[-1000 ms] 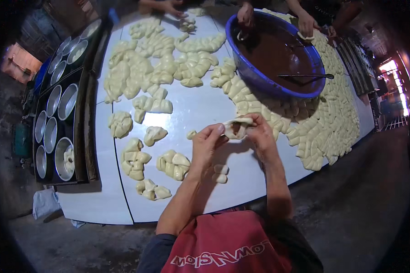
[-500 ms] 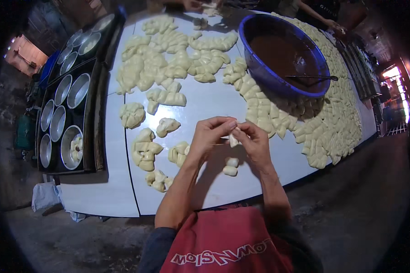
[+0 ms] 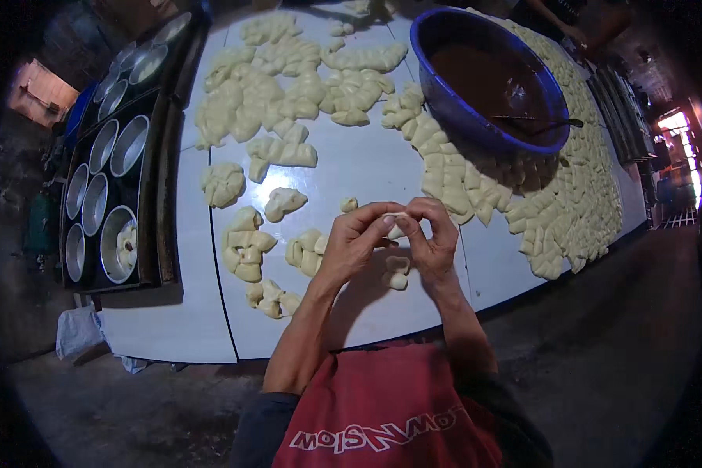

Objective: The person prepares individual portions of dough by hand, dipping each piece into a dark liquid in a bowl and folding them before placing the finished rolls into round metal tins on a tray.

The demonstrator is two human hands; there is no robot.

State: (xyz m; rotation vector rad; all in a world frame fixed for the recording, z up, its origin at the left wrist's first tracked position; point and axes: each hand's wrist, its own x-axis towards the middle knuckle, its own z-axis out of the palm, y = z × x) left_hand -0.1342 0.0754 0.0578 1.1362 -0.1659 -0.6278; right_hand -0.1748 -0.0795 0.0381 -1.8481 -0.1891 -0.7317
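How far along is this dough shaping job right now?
Done: many shaped pieces lie across the white table, and one round tin in the tray holds dough. In hand: left hand and right hand pinch a small dough piece. Left: the other tins look empty.

The fingers [image 3: 382, 226] hide most of the dough piece [image 3: 398, 231].

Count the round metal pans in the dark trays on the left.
8 round metal pans: four in the nearest tray at; two in the middle at; two farther at. More at the far end may be hidden.
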